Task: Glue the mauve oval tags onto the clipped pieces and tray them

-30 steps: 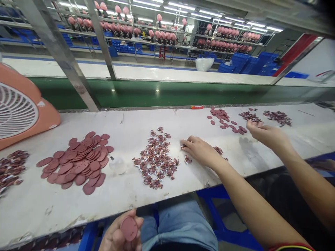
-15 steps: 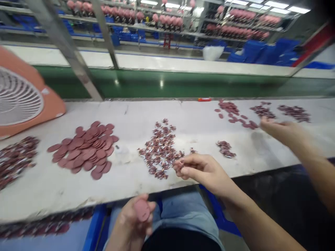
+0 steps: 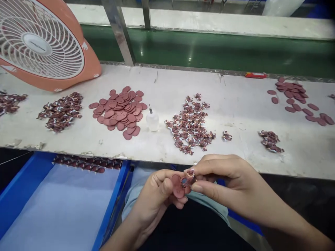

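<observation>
My left hand (image 3: 157,198) is closed on a flat reddish-brown oval disc (image 3: 178,186), held over my lap. Between the thumb and fingers of my right hand (image 3: 227,177) is a small brown figurine (image 3: 191,175), right beside the disc; whether the two touch I cannot tell. Beyond my hands on the table lies a heap of similar figurines (image 3: 192,125), with a single one (image 3: 226,136) lying apart. Further left spreads a pile of oval discs (image 3: 121,109). A small clear bottle with a thin needle tip (image 3: 152,120) stands between the two piles.
An orange fan (image 3: 89,55) stands at the left on the white table (image 3: 167,82). More brown figures (image 3: 62,111) lie before it. Below, a blue crate (image 3: 104,209) holds rows of assembled pieces. Discs (image 3: 293,92), figurines (image 3: 270,141) and a red-orange tube (image 3: 255,75) lie to the right.
My right hand has left the figurine heap with a figurine and come to the disc in my left hand. The view has turned left and down; a co-worker's arm is out of sight.
</observation>
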A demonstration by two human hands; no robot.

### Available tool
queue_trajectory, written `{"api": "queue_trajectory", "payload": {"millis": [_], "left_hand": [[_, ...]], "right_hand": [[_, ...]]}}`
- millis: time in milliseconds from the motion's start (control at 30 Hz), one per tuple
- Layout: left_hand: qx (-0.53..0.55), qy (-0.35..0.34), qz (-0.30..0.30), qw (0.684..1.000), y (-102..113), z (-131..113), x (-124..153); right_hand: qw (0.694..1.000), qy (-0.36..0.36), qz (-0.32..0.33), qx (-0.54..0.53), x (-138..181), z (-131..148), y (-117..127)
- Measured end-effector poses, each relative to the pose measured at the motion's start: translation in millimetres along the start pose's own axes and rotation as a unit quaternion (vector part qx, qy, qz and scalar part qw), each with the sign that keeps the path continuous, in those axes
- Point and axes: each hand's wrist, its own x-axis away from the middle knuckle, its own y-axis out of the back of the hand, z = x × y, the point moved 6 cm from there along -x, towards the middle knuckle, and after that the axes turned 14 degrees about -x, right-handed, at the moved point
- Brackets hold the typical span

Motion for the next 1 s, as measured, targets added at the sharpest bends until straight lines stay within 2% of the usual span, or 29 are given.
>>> {"api": "queue_trajectory", "payload": {"millis": [133,700,1000], "left_hand": [[0.001,0.016,-0.014,1.000,1.3,1.7,2.4],[-0.005,0.037,-0.018,0.999,3.5,6.4,2.8],[-0.004,0.037,-0.012,0.999,4.6,9.0,3.2]], "right_hand": [[0.999,-0.015,0.041,0.026,-3.0,-1.2,-5.1],[0.995,-0.003,0.069,0.073,-4.4,5.6,-7.7],[0.980,0.019,0.108,0.167,-3.6,12.6,-12.6]]}}
